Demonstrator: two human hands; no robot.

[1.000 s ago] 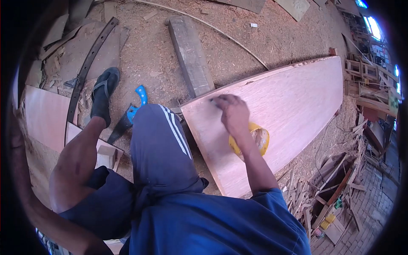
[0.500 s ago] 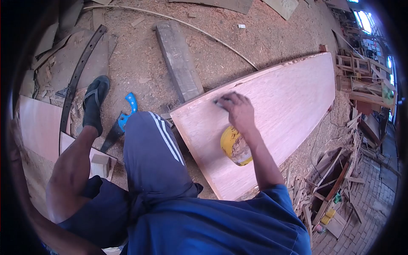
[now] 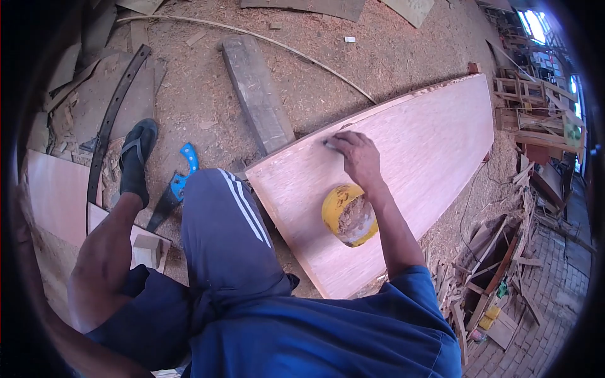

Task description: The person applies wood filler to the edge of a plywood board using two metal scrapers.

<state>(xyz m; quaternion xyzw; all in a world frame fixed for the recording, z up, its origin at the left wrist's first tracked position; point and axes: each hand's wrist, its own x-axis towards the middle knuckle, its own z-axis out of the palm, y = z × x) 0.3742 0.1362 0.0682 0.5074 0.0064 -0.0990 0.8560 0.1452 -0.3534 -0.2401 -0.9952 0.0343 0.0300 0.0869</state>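
My right hand (image 3: 359, 157) is over a pale, flat wooden panel (image 3: 428, 145), close to its far long edge. Its fingers are bent and pinched together, with a small greyish bit at the tips that I cannot make out. Just below the wrist, a yellow tub (image 3: 339, 205) with a brownish, crumbly paste inside stands on the panel. My left arm (image 3: 53, 321) runs up the dark left rim of the view. The fingers of my left hand are lost in the shadow there.
A blue-handled handsaw (image 3: 181, 183) lies on the shavings-covered ground by my sandalled foot (image 3: 140, 148). A thick timber beam (image 3: 255, 94) meets the panel's far edge. A dark curved strip with holes (image 3: 113, 107) lies at left; scrap wood (image 3: 485, 252) is piled at right.
My right hand has shifted slightly right along the panel's far edge relative to the tub, fingers still bent. The whole view has drifted a little left. The tub stays on the panel.
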